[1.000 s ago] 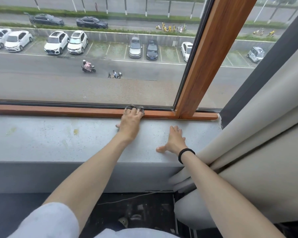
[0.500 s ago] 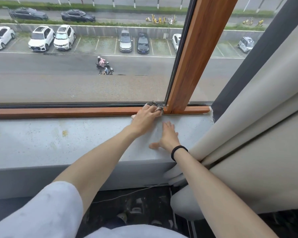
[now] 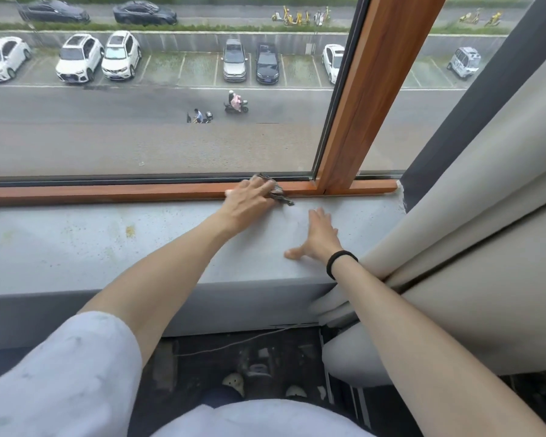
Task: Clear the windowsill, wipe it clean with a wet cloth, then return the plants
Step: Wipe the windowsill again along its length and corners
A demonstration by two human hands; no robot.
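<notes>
My left hand (image 3: 249, 201) presses a dark grey crumpled cloth (image 3: 278, 194) under nearly straight fingers, against the brown wooden window frame (image 3: 108, 192). Just right of it and nearer to me, my right hand (image 3: 319, 239) lies flat, fingers spread, on the pale grey speckled stone windowsill (image 3: 108, 244).

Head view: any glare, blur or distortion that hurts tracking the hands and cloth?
Head view: soft, even daylight, no hard glare on the glass, only faint shadows on the windowsill; left hand and cloth slightly soft, right hand reads clearly; wide-angle distortion makes the window frame upright lean.
</notes>
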